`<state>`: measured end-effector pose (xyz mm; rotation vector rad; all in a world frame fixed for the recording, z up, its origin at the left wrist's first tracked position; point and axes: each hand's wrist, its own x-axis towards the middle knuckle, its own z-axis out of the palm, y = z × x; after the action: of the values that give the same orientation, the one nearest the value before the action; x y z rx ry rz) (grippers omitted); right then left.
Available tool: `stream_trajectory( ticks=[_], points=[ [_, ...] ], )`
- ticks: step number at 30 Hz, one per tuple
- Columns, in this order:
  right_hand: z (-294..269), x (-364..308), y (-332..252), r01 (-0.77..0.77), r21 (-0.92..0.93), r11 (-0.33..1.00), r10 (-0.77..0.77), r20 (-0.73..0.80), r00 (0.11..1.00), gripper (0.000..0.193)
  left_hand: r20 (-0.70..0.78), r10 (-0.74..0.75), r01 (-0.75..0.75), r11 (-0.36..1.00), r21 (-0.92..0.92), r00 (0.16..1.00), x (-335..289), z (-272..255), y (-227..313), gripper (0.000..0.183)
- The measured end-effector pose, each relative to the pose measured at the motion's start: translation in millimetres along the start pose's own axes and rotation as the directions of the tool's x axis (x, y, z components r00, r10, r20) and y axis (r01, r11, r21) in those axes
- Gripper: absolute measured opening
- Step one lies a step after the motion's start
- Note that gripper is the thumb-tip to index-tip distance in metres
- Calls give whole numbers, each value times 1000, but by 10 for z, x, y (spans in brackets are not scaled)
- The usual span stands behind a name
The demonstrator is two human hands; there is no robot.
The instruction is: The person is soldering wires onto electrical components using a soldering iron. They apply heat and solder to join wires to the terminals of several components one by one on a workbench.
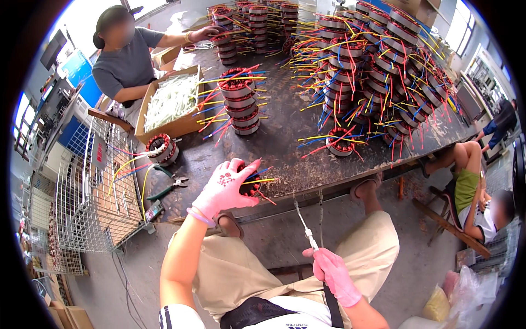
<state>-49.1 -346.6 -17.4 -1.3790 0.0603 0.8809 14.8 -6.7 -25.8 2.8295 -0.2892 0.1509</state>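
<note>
From where I sit, my left hand (226, 187) is at the centre of the frame, in a pink glove, its back turned up toward me. That forearm rises from the lower left of centre and leans right, the wrist nearly in line with it. The forefinger and thumb spread around a wound stator (250, 188), gripping it near the front edge of the table (285, 131); the glove covers much of it, so I can't tell whether it rests on the tabletop. Yellow, blue and red wires (265, 180) poke out of it to the right.

My right hand (335, 274), also gloved in pink, is low and right of centre, out in front of the table over my lap. Its forearm comes in from the lower right and angles up and left. The fingers are curled closed on a slim white rod (308, 234), which slants up and left toward the table edge.

Left of my left hand lie green-handled pliers (170, 189), with a white-laced stator (162, 149) just above them. A stator stack (241, 104) stands above my left hand in the frame.
</note>
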Motion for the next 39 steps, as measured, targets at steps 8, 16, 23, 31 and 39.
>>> stream_trajectory(
  ticks=[8, 16, 23, 31, 39],
  points=[
    [-41, 85, 188, -5, -32, 999, 5, -4, 1000, 35, -54, -26, 19, 992, -128, 998, -55, 87, -49, 100],
    [-32, 94, 264, -52, 33, 998, 51, 38, 998, 34, -102, -126, 102, 972, -211, 987, -69, 72, 44, 92],
    [4, 112, 224, -25, 10, 1000, 25, 1, 1000, 34, -223, -168, 171, 985, -4, 960, -24, 284, 205, 92],
    [10, 126, 305, -110, -11, 994, 111, 34, 993, 32, -166, -162, 152, 986, -74, 973, -48, 233, 114, 100],
    [73, 210, 328, -101, -1, 995, 100, 61, 993, 32, -23, -204, 200, 974, -105, 979, -152, -21, 37, 99]
  ],
)
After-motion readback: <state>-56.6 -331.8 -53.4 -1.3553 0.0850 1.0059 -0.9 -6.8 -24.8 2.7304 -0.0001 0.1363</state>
